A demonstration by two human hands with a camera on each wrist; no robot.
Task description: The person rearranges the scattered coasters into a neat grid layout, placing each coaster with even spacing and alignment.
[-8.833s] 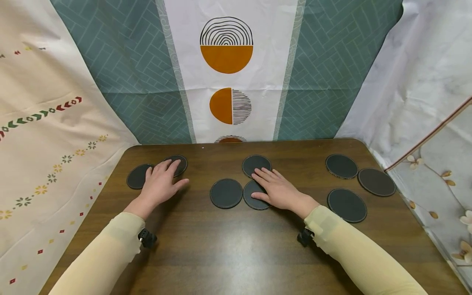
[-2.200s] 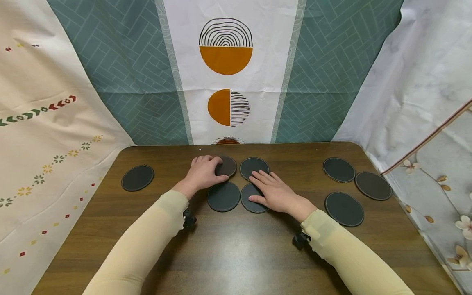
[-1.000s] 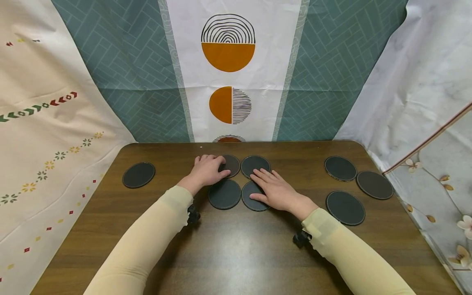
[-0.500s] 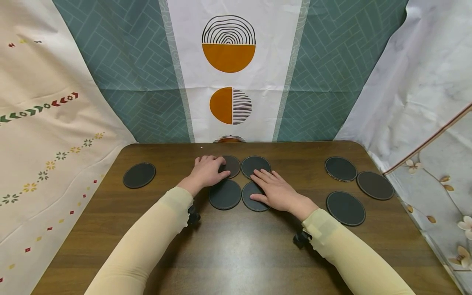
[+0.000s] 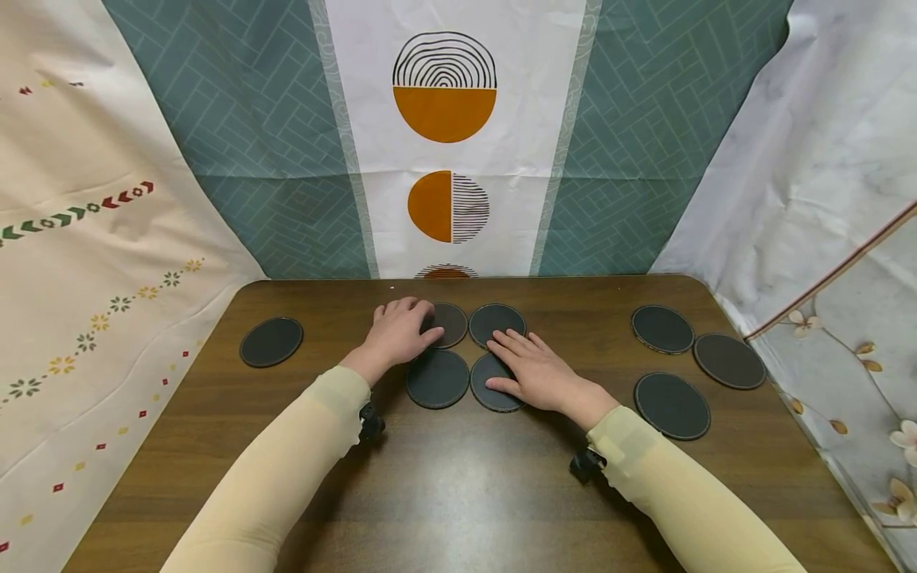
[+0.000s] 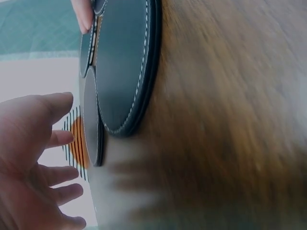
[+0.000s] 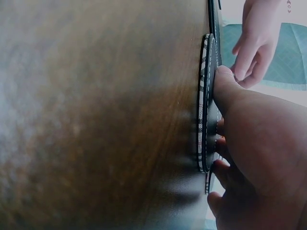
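Several round dark coasters with stitched rims lie flat on a wooden table. My left hand (image 5: 396, 334) is beside a brownish coaster (image 5: 450, 325) at the back of the middle group; in the left wrist view its relaxed fingers stand a little apart from that coaster (image 6: 91, 117). In front of it lies a black coaster (image 5: 437, 380). My right hand (image 5: 537, 372) rests with straight fingers over the front right coaster (image 5: 489, 387), partly hiding it, its fingertips reaching the back right coaster (image 5: 494, 321). The four stand in a two-by-two square.
One coaster (image 5: 271, 342) lies alone at the table's left. On the right are a back coaster (image 5: 662, 329), a brownish coaster (image 5: 730, 360) and a front coaster (image 5: 672, 406). Patterned cloths (image 5: 272, 119) hang behind and beside the wooden table (image 5: 458, 493).
The brownish coaster from the back left now lies in the middle group, brought over by my left hand. That hand has since let go and shifted slightly left. My right hand stays put.
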